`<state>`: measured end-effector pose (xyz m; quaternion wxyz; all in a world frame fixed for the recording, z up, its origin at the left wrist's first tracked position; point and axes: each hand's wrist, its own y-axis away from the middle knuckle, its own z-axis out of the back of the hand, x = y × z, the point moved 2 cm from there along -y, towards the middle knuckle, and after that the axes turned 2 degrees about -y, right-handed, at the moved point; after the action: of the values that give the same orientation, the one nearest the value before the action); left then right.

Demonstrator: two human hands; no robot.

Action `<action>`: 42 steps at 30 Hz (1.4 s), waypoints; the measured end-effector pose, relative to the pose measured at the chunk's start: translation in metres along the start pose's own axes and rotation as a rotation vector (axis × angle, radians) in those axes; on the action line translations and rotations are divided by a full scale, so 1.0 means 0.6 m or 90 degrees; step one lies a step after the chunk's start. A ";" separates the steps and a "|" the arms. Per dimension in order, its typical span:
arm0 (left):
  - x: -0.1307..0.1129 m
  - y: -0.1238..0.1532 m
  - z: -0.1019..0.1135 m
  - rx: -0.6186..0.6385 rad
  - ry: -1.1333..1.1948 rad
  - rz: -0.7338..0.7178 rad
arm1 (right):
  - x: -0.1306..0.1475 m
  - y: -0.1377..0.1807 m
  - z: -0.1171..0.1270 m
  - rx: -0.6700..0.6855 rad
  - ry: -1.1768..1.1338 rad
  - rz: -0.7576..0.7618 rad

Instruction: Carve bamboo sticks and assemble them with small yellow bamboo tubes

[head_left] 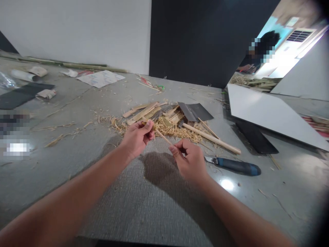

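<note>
Left fingers (147, 127) and right fingers (175, 152) pinch a thin stick (163, 137) slanting between them.

My left hand (138, 136): curled round the stick (163, 137), thumb uppermost.
My right hand (189, 157): pinching the stick's nearer end.
My left forearm (84, 187): bare, slanting left of the stick.
My right forearm (236, 207): bare, right of it.
</note>
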<state>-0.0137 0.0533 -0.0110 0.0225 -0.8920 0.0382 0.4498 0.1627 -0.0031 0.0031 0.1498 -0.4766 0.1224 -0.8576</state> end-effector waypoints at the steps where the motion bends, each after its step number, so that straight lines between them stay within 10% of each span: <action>1: 0.007 0.008 -0.008 0.007 -0.013 0.013 | 0.002 0.001 -0.001 -0.011 0.026 0.028; 8: 0.037 0.039 -0.037 0.093 -0.117 0.093 | 0.000 -0.002 -0.004 0.005 0.011 0.003; 21: -0.045 -0.035 0.042 0.005 -0.073 -0.014 | -0.010 -0.005 0.003 0.061 -0.157 -0.101; 31: 0.044 0.035 -0.035 0.082 -0.091 0.119 | -0.001 -0.004 -0.002 0.030 -0.065 -0.041; 42: -0.039 -0.044 0.051 -0.049 -0.048 0.020 | -0.001 -0.001 0.002 0.049 -0.149 -0.090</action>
<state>-0.0496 0.0831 -0.0102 -0.0177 -0.8738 0.0338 0.4847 0.1640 -0.0023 0.0034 0.1205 -0.5746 0.0375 -0.8087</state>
